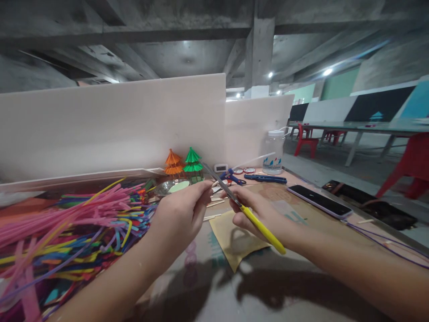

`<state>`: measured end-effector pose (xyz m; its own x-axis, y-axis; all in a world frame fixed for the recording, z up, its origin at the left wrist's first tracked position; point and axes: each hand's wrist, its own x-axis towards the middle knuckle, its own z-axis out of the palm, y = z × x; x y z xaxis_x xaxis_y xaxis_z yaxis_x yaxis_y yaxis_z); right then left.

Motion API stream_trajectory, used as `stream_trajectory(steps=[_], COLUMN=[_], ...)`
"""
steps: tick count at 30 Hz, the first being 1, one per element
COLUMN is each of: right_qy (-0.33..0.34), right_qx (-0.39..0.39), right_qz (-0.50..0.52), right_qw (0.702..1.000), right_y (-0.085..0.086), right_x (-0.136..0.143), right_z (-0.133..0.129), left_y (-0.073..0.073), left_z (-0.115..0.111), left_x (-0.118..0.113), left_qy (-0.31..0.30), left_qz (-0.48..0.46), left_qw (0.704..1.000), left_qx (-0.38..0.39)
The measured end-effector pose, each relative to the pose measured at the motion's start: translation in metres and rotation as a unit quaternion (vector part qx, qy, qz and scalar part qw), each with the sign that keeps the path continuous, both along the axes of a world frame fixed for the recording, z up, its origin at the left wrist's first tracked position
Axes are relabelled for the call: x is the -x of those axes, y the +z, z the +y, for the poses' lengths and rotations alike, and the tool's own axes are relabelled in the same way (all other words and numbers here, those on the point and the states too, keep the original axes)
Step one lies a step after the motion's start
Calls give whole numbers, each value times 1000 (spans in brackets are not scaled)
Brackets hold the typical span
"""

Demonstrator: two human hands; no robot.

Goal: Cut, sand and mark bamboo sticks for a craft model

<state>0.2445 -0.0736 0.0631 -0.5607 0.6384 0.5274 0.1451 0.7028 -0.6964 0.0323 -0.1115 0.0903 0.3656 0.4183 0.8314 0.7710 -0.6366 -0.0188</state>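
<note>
Yellow scissors (263,229) gripped in right hand (263,212), small stick (215,184) pinched in left hand (181,212), pink strips (90,205) and phone (319,201) flanking.

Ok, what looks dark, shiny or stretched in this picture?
Head view: dark shadows fall over the yellow paper and the covering below it; the brightest ceiling light glares; the nearest red chair looks stretched and soft at the right edge.

Strips (94,223) lie left of the left hand (182,208); on the bench (375,227), a phone (318,201) lies right of the right hand (256,210), a bottle (273,154) beyond.
</note>
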Motion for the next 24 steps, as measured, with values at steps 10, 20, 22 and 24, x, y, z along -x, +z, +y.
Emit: stream_trajectory(steps=[10, 20, 22, 24], right_qy=[19, -8, 24, 40], right_qx=[6, 11, 24, 30], right_qz=[-35, -43, -23, -8], right_qw=[999, 999, 999, 999], right_y=[7, 1, 0, -2], right_x=[-3, -4, -3, -3], right_z=[1, 3, 3, 3], left_y=[-1, 1, 0, 0], left_z=[1, 1, 1, 1], left_x=[1, 1, 2, 2], left_qy=[10, 14, 14, 17], left_qz=[11, 15, 15, 17], left_qw=[999, 1000, 1000, 1000], left_qx=[-32, -9, -4, -6])
